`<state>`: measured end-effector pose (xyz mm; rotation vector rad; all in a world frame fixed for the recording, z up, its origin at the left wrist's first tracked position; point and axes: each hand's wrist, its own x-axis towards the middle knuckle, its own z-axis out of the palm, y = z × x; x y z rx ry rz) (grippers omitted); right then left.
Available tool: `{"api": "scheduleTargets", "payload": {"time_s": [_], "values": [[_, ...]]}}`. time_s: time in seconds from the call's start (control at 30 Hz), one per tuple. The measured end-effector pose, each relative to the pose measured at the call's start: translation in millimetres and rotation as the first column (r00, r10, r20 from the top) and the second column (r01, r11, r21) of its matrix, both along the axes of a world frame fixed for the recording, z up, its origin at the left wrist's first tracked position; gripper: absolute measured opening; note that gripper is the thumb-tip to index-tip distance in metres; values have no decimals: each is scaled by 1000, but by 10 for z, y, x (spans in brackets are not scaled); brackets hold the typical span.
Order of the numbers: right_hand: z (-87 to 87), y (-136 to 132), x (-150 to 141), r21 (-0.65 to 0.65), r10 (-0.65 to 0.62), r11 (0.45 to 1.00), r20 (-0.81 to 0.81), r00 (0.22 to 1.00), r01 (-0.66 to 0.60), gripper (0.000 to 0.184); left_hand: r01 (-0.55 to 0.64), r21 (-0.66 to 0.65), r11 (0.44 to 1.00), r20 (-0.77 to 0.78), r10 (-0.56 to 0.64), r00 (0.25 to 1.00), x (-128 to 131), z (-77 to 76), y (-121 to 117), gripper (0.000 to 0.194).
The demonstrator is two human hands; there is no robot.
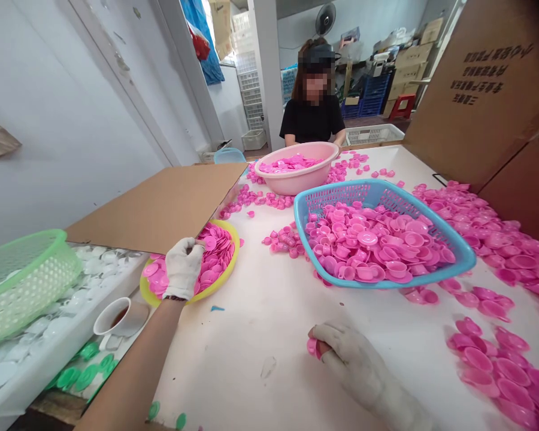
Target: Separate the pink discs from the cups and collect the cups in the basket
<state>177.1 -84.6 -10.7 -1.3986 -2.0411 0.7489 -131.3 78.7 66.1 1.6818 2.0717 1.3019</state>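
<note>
5 o'clock: white-gloved right hand (pixel 353 359), fingers clamped on small pink plastic piece (pixel 313 347) | left hand (pixel 184 268): can't tell | likely mid-handling; next: steady pinch

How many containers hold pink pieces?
3: yellow basin by the left hand; blue basket right of centre; pink basin farther back, in front of the other person. More may be hidden behind the cardboard sheet.

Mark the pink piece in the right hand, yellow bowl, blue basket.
Pink piece (pixel 313 347), head view: middle of visible part.
Yellow bowl (pixel 235 256), head view: rim, right side.
Blue basket (pixel 466 259), head view: rim, right corner.
</note>
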Motion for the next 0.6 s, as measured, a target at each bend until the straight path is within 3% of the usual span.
{"api": "scheduleTargets", "payload": {"time_s": [0.07, 0.13, 0.23, 0.3, 0.43, 0.6], "values": [[55, 0, -8, -15, -36, 999, -48, 998, 36, 20, 96, 27, 995, 154, -99, 983, 185, 27, -160, 20], [115, 1, -11, -39, -103, 994, -132, 986, 98, 15, 287, -3, 958, 286, -274, 918, 490, 3, -421, 19], [180, 0, 1, -71, -252, 968, -270, 929, 242, 9, 542, -123, 831, 293, -491, 820, 1052, -115, -905, 19], [196, -6, 23, -87, -336, 942, -316, 887, 325, 12, 640, -126, 758, 321, -579, 749, 1373, -204, -1183, 16], [191, -26, 72, -64, -397, 914, -333, 855, 400, 18, 692, -38, 721, 388, -628, 675, 1688, -329, -1423, 12], [140, -26, 77, 4, -393, 912, -283, 875, 411, 19, 684, -41, 728, 444, -601, 665, 1697, -435, -1395, 13]]}}
